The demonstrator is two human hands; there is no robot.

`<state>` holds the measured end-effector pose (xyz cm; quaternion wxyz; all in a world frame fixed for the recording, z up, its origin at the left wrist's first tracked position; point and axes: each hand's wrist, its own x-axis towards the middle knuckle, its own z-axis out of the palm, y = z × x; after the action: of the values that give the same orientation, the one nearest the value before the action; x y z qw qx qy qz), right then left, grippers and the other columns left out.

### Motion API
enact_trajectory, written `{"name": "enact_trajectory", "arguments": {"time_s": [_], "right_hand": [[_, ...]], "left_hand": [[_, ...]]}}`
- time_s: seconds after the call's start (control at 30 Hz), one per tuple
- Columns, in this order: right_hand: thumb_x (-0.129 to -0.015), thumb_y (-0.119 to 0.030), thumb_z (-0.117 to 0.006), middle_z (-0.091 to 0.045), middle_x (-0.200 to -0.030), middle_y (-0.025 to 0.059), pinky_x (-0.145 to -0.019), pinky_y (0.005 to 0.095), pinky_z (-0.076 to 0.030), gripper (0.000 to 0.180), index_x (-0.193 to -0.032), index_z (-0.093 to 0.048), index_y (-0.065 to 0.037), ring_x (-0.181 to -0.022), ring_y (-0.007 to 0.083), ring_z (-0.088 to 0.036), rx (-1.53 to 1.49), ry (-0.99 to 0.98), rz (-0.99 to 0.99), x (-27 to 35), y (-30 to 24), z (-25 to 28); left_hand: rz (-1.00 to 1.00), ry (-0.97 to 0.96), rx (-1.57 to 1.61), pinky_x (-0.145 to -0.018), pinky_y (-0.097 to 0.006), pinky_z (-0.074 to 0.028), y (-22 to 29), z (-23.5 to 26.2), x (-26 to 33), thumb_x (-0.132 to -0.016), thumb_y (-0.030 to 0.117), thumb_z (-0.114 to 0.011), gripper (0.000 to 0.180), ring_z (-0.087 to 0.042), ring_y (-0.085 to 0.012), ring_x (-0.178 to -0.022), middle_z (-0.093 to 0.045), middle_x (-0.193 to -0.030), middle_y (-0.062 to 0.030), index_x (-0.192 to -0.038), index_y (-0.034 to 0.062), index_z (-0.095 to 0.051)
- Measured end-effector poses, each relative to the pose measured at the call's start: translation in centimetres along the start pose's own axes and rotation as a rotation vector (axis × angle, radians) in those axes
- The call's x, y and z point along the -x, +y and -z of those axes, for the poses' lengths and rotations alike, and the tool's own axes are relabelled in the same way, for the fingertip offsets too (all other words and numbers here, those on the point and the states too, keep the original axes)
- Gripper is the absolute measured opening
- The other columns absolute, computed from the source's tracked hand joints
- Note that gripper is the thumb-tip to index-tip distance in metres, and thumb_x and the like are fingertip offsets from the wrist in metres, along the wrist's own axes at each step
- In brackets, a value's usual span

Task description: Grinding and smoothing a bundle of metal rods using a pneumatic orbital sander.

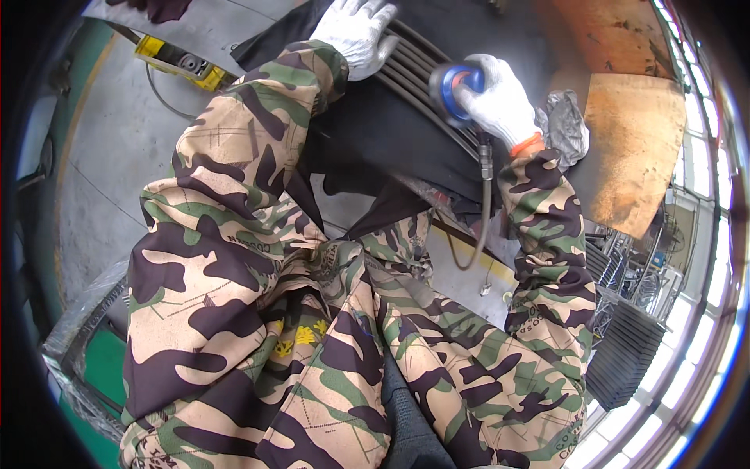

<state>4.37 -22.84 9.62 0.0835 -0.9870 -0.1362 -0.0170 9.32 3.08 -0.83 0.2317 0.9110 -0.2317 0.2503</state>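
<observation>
Looks like mid-sanding here: right hand [500, 102] is wrapped tight around a blue sander [451, 90], pressed on the black ribbed panel [406, 70] up top. Left hand [355, 31] lies flat and open on the panel, steadying it. Next pass probably needs even pressure along those ribs.

We see white knit gloves on our left hand [355, 31] and right hand [500, 98], an orange cuff [527, 145], a blue sanding tool [453, 90], a black ribbed panel [406, 70], camouflage sleeves [234, 195] in tan, green and dark brown, and a rust-orange sheet [633, 148].
</observation>
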Motion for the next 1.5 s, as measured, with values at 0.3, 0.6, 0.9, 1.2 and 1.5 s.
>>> {"name": "enact_trajectory", "arguments": {"time_s": [0.3,0.6,0.9,1.2,1.5], "right_hand": [[-0.084,-0.026,-0.076,-0.072,-0.11,0.0201,-0.09,0.0389,-0.059,0.05,-0.126,-0.066,-0.001,-0.098,0.0306,-0.074,-0.195,0.109,-0.103,1.7,3.8,-0.4],[-0.086,-0.005,-0.08,-0.07,-0.118,0.0113,-0.083,0.0287,-0.059,0.044,-0.127,-0.065,0.003,-0.097,0.0149,-0.068,-0.995,0.203,-0.195,4.3,3.3,4.2],[-0.084,-0.004,-0.079,-0.071,-0.121,0.0117,-0.088,0.0302,-0.059,0.047,-0.128,-0.065,0.004,-0.103,0.0164,-0.068,-1.003,0.24,-0.177,4.4,2.0,4.8],[-0.084,-0.004,-0.081,-0.071,-0.119,0.0117,-0.083,0.0278,-0.059,0.045,-0.125,-0.066,0.004,-0.099,0.0159,-0.069,-1.146,0.314,-0.335,6.9,1.7,4.3],[-0.081,-0.002,-0.08,-0.071,-0.117,0.0124,-0.085,0.0293,-0.059,0.045,-0.123,-0.067,0.005,-0.099,0.0164,-0.069,-1.179,0.368,-0.281,7.7,1.4,2.9]], "left_hand": [[-0.031,0.02,0.051,-0.121,-0.052,-0.033,0.2,-0.1,3.3,-0.094,0.028,-0.071,0.056,-0.046,-0.0418,-0.142,-0.057,-0.146,-0.0199,-0.142,0.0035,-0.057],[0.913,-0.51,1.599,-0.099,-0.034,-0.054,16.1,2.7,6.7,-0.106,0.029,-0.062,0.042,-0.067,-0.02,-0.114,-0.07,-0.126,-0.0137,-0.133,-0.0029,-0.066],[1.099,-0.336,1.935,-0.099,-0.03,-0.052,21.4,3.7,3.4,-0.104,0.028,-0.068,0.046,-0.065,-0.0136,-0.109,-0.07,-0.124,-0.0084,-0.138,-0.0028,-0.062],[1.113,-0.237,1.797,-0.062,-0.029,-0.054,23.9,1.2,4.7,-0.103,0.033,-0.066,0.039,-0.069,-0.0126,-0.071,-0.076,-0.089,-0.0077,-0.121,-0.0006,-0.074],[1.154,-0.299,1.769,-0.08,-0.027,-0.055,23.5,2.2,5.3,-0.104,0.025,-0.068,0.037,-0.068,-0.0101,-0.092,-0.075,-0.109,-0.0078,-0.128,-0.0029,-0.069]]}}
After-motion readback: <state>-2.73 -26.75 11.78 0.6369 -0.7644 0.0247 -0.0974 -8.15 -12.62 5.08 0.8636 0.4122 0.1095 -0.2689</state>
